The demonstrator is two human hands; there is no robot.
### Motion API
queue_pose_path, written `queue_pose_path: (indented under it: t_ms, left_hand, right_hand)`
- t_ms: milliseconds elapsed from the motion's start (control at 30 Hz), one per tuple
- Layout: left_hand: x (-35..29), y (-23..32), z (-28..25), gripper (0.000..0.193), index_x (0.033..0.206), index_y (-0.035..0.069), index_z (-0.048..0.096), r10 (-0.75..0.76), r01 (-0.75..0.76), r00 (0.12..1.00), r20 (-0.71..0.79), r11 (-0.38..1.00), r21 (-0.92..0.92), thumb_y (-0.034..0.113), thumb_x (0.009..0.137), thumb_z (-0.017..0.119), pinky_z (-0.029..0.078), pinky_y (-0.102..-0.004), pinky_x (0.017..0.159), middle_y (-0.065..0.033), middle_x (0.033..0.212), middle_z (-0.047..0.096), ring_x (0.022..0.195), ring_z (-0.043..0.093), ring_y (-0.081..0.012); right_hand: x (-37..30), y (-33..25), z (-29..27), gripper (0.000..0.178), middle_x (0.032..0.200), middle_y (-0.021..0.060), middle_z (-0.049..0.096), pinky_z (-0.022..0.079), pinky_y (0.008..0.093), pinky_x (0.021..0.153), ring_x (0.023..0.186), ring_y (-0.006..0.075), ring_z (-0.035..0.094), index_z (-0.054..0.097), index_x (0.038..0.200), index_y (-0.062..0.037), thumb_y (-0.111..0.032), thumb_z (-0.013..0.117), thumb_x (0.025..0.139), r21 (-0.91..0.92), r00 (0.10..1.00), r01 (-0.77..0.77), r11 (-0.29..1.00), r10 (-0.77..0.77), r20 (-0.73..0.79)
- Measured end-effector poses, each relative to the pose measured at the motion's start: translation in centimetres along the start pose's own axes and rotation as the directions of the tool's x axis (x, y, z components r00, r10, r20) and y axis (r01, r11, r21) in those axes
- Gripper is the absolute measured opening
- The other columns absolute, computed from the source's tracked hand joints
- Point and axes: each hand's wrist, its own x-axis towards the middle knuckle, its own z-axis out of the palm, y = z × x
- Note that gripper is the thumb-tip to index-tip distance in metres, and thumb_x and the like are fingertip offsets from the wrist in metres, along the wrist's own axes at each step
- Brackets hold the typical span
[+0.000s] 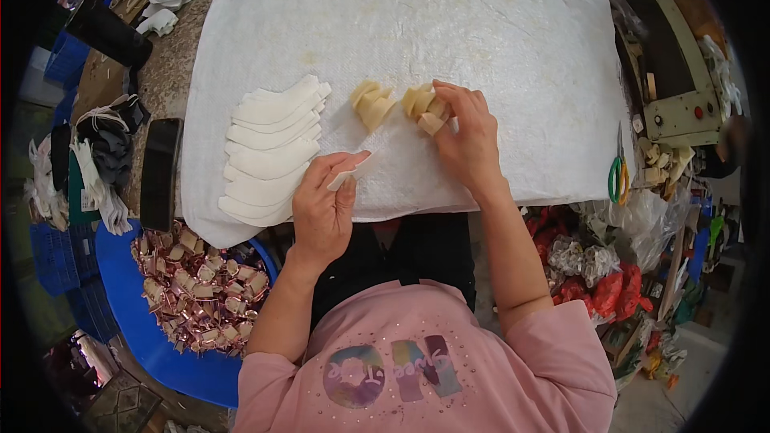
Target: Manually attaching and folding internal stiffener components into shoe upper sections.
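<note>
My left hand pinches a thin white curved piece between thumb and fingers, just above the front edge of the white sheet. To its left, several similar flat white pieces lie overlapping in a fanned column. My right hand closes its fingertips on a small curved tan piece at the right-hand cluster of tan pieces. A second cluster of tan pieces sits between both hands, a little farther off.
A white woven sheet covers the table. Green-and-orange-handled scissors lie at its right edge. On the left are a phone, a black cylinder and a blue tub of shiny pink-brown pieces. A machine stands right.
</note>
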Motion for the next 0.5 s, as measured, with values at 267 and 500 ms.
queue_pose_path:
  t_ms: [267,500]
  left_hand:
    - [0.0,0.0,-0.1,0.022,0.110,0.005,0.063,0.061,-0.063,0.998,0.031,0.994,0.084,0.008,0.090,0.052,0.047,-0.0327,0.071,-0.0132,0.098,0.059,0.083,0.059,-0.0276]
    - [-0.2,1.3,-0.2,0.022,0.110,0.004,0.062,0.034,-0.034,0.999,0.030,0.999,-0.015,0.006,0.090,0.052,0.048,-0.0323,0.070,-0.0139,0.099,0.057,0.082,0.059,-0.0277]
  right_hand:
    - [-1.0,0.0,-1.3,0.038,0.103,0.0154,0.062,0.044,0.0395,0.083,0.092,0.0332,0.053,0.060,0.106,-0.0001,0.000,0.060,0.068,-0.207,0.984,-0.066,0.976,0.098,0.149]
    - [-3.5,1.4,-0.8,0.049,0.118,0.0138,0.054,0.044,0.0343,0.084,0.103,0.0312,0.048,0.058,0.114,-0.0057,-0.005,0.070,0.067,0.014,0.997,-0.075,0.997,0.075,0.026]
